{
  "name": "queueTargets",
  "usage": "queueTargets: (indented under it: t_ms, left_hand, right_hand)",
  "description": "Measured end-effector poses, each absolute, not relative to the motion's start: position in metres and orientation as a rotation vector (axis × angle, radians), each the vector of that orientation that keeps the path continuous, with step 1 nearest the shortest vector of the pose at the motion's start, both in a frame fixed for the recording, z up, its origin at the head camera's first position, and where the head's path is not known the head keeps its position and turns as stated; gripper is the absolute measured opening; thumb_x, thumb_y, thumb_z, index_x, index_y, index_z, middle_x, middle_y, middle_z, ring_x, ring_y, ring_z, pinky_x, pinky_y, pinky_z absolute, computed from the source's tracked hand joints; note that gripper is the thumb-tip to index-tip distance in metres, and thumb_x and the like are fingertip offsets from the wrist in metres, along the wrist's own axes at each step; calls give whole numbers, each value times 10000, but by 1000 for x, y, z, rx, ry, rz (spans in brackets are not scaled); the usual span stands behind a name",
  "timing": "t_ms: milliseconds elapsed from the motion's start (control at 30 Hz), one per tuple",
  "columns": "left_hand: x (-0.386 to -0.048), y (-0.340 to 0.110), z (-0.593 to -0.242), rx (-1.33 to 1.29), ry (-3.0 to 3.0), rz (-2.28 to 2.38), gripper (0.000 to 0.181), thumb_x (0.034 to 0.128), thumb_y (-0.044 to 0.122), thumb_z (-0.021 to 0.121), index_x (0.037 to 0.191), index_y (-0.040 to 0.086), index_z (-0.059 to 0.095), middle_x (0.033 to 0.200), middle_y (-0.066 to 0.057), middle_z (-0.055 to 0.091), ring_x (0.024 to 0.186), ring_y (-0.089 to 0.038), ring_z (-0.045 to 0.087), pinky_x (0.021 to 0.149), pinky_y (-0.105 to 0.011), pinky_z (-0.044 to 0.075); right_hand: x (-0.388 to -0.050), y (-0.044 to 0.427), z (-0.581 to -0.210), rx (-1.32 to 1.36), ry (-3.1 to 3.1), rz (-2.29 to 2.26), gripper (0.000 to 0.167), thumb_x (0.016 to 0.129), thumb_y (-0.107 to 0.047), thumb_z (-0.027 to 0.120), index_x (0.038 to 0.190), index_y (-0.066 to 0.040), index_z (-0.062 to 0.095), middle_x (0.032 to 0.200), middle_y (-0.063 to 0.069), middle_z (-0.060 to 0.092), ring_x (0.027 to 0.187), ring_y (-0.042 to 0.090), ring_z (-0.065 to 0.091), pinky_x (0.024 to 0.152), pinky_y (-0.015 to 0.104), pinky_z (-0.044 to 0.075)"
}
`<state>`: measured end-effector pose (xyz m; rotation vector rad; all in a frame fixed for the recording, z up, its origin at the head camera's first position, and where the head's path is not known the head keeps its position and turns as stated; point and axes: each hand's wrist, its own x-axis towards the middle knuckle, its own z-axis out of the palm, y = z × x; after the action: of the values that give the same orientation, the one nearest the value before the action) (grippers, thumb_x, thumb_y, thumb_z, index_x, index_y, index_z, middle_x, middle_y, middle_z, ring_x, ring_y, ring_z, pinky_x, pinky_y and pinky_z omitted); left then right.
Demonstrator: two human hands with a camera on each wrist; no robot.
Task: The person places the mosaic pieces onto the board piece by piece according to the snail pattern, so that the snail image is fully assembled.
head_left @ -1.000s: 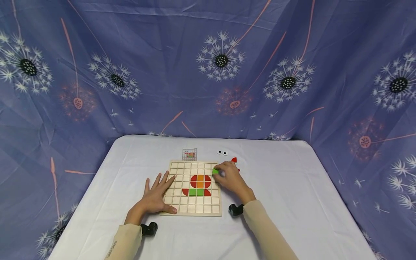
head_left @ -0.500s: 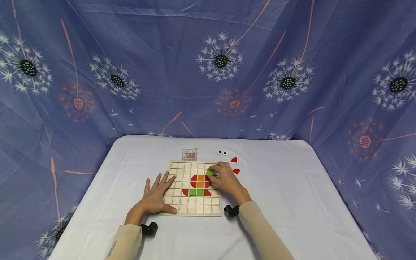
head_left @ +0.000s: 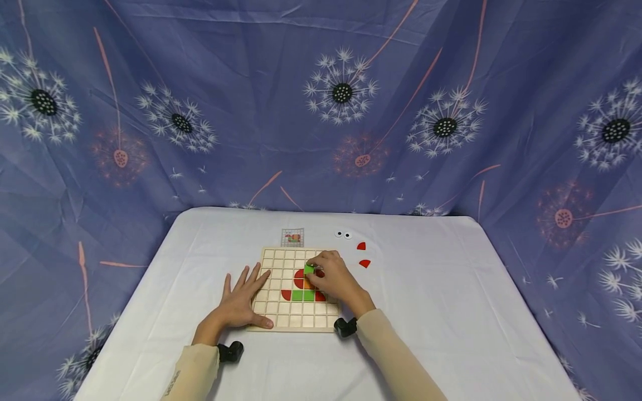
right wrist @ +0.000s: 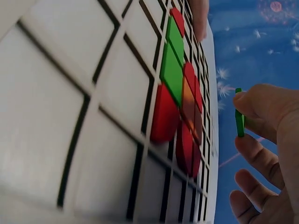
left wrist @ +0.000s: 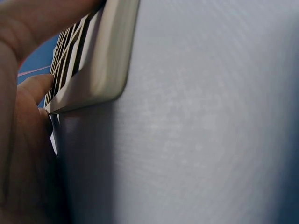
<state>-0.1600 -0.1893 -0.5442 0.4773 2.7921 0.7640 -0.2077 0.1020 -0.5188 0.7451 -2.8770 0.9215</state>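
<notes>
Over the wooden grid board [head_left: 296, 321], the right hand [head_left: 335, 274] pinches a green square [head_left: 309, 269] between thumb and fingers. In the right wrist view that green piece [right wrist: 239, 116] is seen edge-on, held off the board by the right hand [right wrist: 275, 135]. Red quarter pieces, orange pieces and two green squares [head_left: 303, 296] sit in the board's cells; the right hand partly covers them. With fingers spread, the left hand [head_left: 241, 305] rests on the board's left edge. In the left wrist view the left hand [left wrist: 28, 93] touches the board [left wrist: 110, 60] near its corner.
A small pattern card [head_left: 292, 238] lies beyond the board's far edge. Two eye discs [head_left: 343, 234] and two red quarter pieces [head_left: 364, 263] lie on the white-covered table [head_left: 451, 312], at the board's far right. A blue dandelion-print curtain [head_left: 251, 111] hangs behind.
The right hand has moved left over the board with the green square, from the right edge to above the coloured pieces, uncovering the red pieces on the table. The left hand has stayed in place.
</notes>
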Motion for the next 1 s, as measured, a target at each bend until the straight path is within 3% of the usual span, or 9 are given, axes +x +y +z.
queueTargets:
  t_ms: [267,1000]
  left_hand:
    - [-161,-189,-545,491,2800,761,1377,542,699,895,1641,146,277,1730,-175,98,1577,-491,44,1173,-757,-122]
    - [-158,-190,-545,514,2797,785,1367,552,713,883,1638,141,283,1728,-189,95,1572,-502,41,1167,-761,-129]
  right_hand:
    - [-204,84,-520,822,-2885,855,280,942,-315,743,1187,-181,757,1136,-15,686,1106,200,543,1021,412,481]
    - [-199,54,-532,916,-2893,633,251,943,-358,749,1131,-195,779,1120,-30,706,1064,186,565,945,359,496]
